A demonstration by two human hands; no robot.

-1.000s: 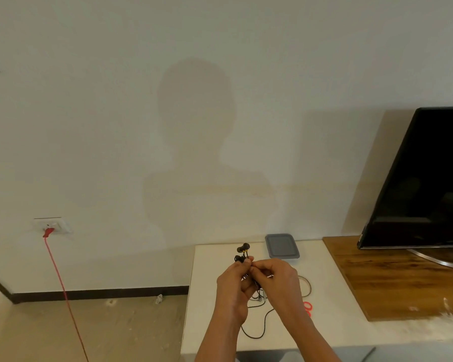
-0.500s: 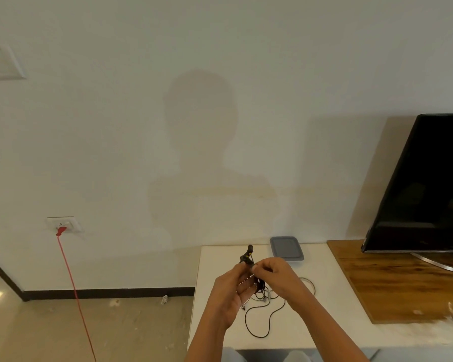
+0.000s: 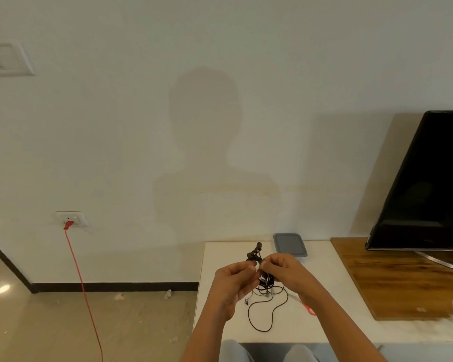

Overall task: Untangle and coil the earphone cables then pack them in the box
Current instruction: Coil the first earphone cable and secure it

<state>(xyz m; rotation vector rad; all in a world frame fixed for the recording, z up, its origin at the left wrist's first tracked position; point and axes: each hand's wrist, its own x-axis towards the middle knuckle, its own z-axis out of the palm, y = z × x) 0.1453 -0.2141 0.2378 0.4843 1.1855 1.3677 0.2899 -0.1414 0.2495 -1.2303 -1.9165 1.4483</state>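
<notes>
pinching earphone cables [image 3: 254,254], left hand [image 3: 233,281] and right hand [image 3: 288,273] fingers [image 3: 269,263] meet over white table [image 3: 338,296]

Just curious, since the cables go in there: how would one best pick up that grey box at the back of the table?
Likely by the left and right edges of the grey box, coming from above. It lies flat, low and lidded close to the wall, so its far edge looks hard to reach, while both sides stand free.
</notes>
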